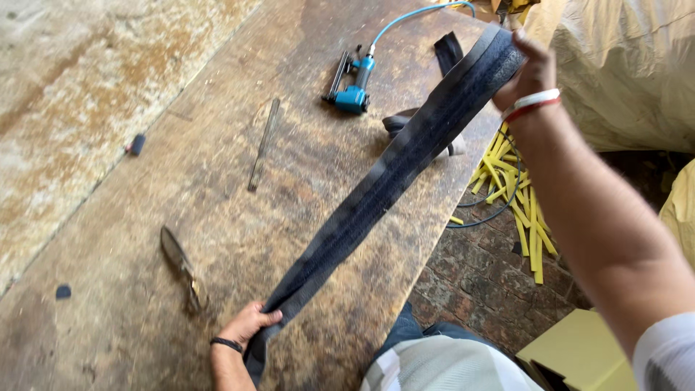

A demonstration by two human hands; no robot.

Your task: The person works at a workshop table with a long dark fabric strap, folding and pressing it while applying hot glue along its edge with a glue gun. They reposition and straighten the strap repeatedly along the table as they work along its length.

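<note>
A long dark blue fabric strip (391,174) is stretched taut above a worn wooden workbench (217,217). My left hand (250,324), with a black wristband, grips its near end at the bench's front. My right hand (532,69), wearing white and red bangles, holds the far end up at the top right. The strip's far tail (449,49) hangs down onto the bench behind.
A blue pneumatic stapler (352,85) with a light blue hose lies at the back of the bench. A metal ruler (263,143) and scissors (182,266) lie left of the strip. Yellow strips (517,195) litter the brick floor at right, beside cream-covered bundles (630,65).
</note>
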